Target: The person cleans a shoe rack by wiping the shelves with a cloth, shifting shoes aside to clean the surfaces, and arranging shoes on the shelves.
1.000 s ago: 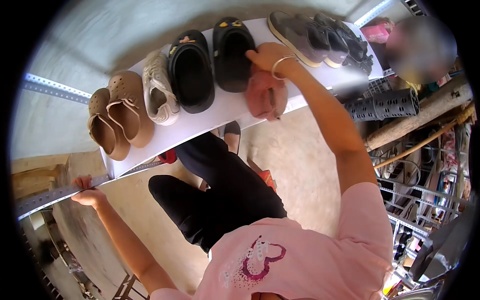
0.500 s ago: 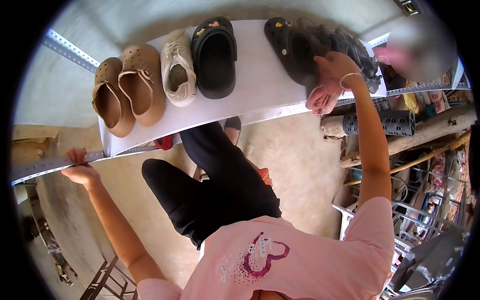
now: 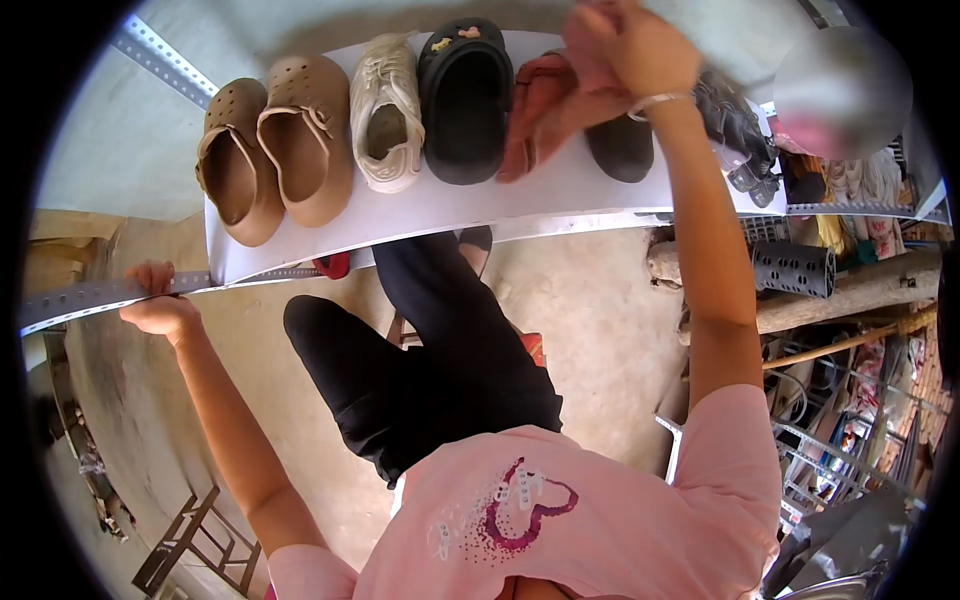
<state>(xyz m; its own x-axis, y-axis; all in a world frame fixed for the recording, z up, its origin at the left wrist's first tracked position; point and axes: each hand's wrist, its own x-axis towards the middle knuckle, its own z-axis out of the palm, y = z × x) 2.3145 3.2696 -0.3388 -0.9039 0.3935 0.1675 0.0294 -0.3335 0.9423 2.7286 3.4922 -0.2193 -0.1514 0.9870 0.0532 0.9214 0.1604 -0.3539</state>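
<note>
My right hand (image 3: 655, 50) is closed on a reddish-pink cloth (image 3: 550, 105) above the white shelf board (image 3: 400, 215). The cloth hangs down between two black clogs and hides part of the board. One black clog (image 3: 465, 110) with charms stands just left of it. The other black clog (image 3: 620, 150) is mostly covered by my hand and the cloth; only its heel end shows. My left hand (image 3: 162, 300) is wrapped round the perforated metal shelf rail (image 3: 85, 303) at the left.
Left on the board stand a pair of brown clogs (image 3: 305, 140) and a white sneaker (image 3: 387, 120). Dark shoes (image 3: 735, 130) sit at its right end. Below right are a log (image 3: 860, 280) and a black perforated tube (image 3: 795, 268). A wooden stool (image 3: 200, 545) stands lower left.
My right hand has moved up and left with the cloth, from the board's front edge to between the black clogs. My left hand stays on the rail. The view has shifted slightly.
</note>
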